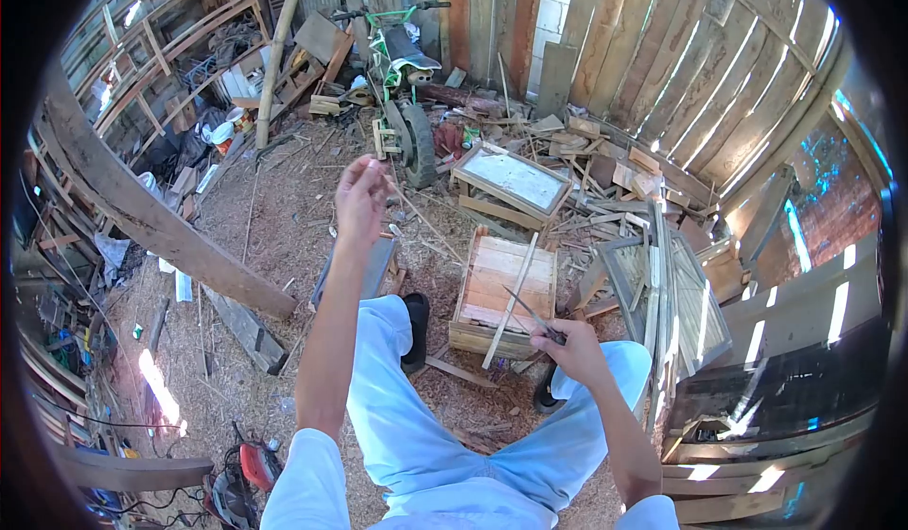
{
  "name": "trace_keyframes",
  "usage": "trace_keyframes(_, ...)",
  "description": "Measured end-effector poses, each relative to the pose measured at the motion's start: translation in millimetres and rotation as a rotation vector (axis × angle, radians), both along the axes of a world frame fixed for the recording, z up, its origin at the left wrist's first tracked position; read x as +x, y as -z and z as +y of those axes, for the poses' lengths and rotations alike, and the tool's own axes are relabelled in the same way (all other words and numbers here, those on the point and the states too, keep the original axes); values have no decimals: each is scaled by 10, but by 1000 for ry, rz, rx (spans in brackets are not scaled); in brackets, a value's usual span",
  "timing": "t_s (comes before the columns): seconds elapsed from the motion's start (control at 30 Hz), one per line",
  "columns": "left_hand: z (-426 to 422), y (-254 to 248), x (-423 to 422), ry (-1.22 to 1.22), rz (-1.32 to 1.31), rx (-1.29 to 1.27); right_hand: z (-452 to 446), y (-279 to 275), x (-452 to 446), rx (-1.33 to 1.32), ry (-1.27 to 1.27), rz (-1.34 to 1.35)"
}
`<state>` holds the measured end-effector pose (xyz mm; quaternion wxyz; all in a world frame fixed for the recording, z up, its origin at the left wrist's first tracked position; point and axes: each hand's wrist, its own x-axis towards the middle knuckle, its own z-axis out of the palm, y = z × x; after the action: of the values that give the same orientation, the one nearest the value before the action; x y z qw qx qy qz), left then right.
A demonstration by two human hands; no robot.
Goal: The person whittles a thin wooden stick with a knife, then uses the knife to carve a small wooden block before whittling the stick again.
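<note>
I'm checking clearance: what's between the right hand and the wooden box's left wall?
The head view shows the thin held tool and a slim wooden strip.

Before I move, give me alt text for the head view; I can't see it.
A person's right hand holds a thin-bladed tool over a wooden box with a pale strip lying across it; the left hand is raised, away from the box. Beyond are a white-topped frame, scrap wood and a green bike.

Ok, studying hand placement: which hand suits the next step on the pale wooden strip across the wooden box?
Likely the right hand: it holds a slender, dark tool near the strip; the left hand is farther away.
</note>
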<state>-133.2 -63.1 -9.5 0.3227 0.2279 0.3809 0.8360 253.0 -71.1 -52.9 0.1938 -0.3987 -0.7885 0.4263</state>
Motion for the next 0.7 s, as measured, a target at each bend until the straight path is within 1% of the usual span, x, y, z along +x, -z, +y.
trace_keyframes(0.07, 20, 99, -157, -4, -32, 24, -6, -62, 41, 21, 9, -15)
trace_keyframes(0.1, 12, 121, -200, -50, -35, 11, -4, -85, 59, 44, 8, -25)
trace_keyframes(0.17, 17, 176, -263, -118, -52, -3, 29, -44, 107, 51, 20, -18)
trace_keyframes(0.2, 9, 190, -276, -109, -56, -8, 47, -13, 128, 61, 24, -3)
trace_keyframes(0.23, -8, 205, -292, -121, -67, -24, 70, 9, 136, -50, 48, 27)
trace_keyframes(0.33, -19, 293, -286, -147, -108, -56, 110, 28, 162, -18, 88, 31)
trace_keyframes(0.43, -4, 379, -253, -78, -84, -45, 100, 19, 132, -88, 110, 15)
trace_keyframes(0.5, 50, 444, -188, 23, 29, -74, 79, 19, 94, -84, 97, 4)
trace_keyframes(0.57, 105, 397, 38, 50, 33, -114, 66, 40, 64, -84, 83, -9)
trace_keyframes(0.6, 141, 381, 177, 77, 41, -155, 67, 62, 43, -101, 114, 28)
trace_keyframes(0.7, 186, 560, 672, 214, 125, -258, 86, 174, -50, -149, 189, 103)
